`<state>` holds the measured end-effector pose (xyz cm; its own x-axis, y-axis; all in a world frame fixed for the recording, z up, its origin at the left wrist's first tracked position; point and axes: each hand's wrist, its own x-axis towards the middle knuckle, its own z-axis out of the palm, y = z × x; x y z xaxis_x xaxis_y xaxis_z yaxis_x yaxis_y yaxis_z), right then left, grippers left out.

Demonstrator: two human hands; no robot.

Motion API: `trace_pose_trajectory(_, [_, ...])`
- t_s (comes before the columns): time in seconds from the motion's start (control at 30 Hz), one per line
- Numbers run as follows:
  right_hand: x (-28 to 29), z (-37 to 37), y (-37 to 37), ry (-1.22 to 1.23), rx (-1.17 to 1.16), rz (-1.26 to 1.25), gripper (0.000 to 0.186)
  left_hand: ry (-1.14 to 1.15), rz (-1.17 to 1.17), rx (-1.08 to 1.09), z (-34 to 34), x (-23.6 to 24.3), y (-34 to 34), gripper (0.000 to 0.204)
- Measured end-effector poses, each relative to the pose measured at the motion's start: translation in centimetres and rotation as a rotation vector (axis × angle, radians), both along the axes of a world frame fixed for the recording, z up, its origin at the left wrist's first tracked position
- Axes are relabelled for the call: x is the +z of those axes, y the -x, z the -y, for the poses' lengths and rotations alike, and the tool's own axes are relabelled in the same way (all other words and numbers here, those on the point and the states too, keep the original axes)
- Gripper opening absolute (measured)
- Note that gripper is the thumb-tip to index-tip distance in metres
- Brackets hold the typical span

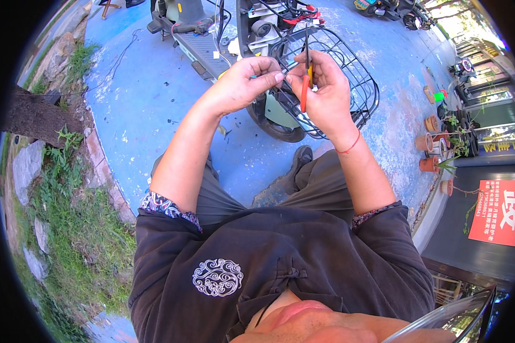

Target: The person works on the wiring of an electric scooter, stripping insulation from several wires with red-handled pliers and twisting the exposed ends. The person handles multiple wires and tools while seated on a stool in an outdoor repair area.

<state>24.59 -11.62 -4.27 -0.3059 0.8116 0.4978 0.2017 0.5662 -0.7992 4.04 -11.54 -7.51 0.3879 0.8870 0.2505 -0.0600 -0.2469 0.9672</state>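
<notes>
My left hand (245,86) is closed, thumb and forefinger pinched at its tip. Whatever lies in that pinch is too small to make out; a bit of teal shows beside the fingers. Close to it on the right, my right hand (326,94) grips a hand tool with orange-and-yellow handles (304,94), its slim dark jaws pointing away from me. The right thumb and forefinger almost meet the left fingertips. Just beyond both hands stands a partly opened scooter (197,48) with exposed wires (303,14) and a black wire basket (357,77).
A black wheel (277,130) sits below the basket, near my shoes. Blue painted ground (148,103) spreads around the scooter. On the left are a tree trunk (40,117), rocks and grass; on the right, several flower pots (429,164) and a red sign (500,212).
</notes>
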Motion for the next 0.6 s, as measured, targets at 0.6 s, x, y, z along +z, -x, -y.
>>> trace_pose_trajectory(0.6, [0.6,-0.3,0.1,0.353,0.045,-0.161,0.035,-0.194,-0.085,0.161,0.2,-0.1,-0.7,0.01])
